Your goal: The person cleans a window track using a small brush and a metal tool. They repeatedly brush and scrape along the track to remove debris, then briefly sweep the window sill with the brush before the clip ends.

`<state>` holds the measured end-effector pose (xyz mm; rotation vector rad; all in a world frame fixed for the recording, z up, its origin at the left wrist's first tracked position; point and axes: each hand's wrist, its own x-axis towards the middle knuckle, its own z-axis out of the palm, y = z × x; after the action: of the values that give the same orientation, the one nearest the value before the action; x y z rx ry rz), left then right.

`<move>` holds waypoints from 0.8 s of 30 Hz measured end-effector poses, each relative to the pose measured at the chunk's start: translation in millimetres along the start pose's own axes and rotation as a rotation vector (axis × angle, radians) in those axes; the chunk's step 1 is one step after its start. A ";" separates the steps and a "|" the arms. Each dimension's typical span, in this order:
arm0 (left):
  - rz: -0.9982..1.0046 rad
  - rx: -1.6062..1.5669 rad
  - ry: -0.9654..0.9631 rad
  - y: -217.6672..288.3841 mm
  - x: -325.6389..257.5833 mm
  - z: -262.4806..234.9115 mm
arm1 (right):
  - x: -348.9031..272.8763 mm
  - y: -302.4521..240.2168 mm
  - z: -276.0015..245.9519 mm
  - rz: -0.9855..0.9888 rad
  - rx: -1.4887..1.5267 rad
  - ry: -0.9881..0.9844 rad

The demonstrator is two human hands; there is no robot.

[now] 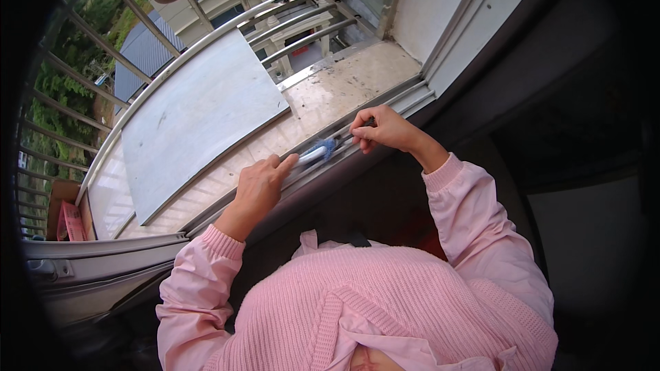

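Note:
My left hand (258, 184) is closed round the handle of a small white brush (313, 154) with blue bristles. The bristle end rests at the metal track of the sliding window (407, 101) and points toward my other hand. Just to the right of the bristles, my right hand (386, 129) is curled over the same track, thumb and fingers pinched together. Something small and dark shows by its fingers, too small to name. The brush's handle end is hidden inside my left hand.
Beyond the track lies a pale stone sill (354, 86), with a large light-grey board (206, 120) on it. Metal bars (96, 41) curve round the outside. A pink basket (72, 222) stands at the far left, and a white window frame (474, 24) rises at the right.

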<state>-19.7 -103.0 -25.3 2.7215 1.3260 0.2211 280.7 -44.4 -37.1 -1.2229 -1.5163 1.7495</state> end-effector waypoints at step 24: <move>-0.189 0.066 0.184 -36.0 84.7 -39.3 | 39.2 -72.1 -43.5 -0.277 -0.078 0.498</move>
<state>-2.8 -12.8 14.8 2.6593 1.6559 0.4265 288.3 27.1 21.8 -1.2937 -1.3794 1.1119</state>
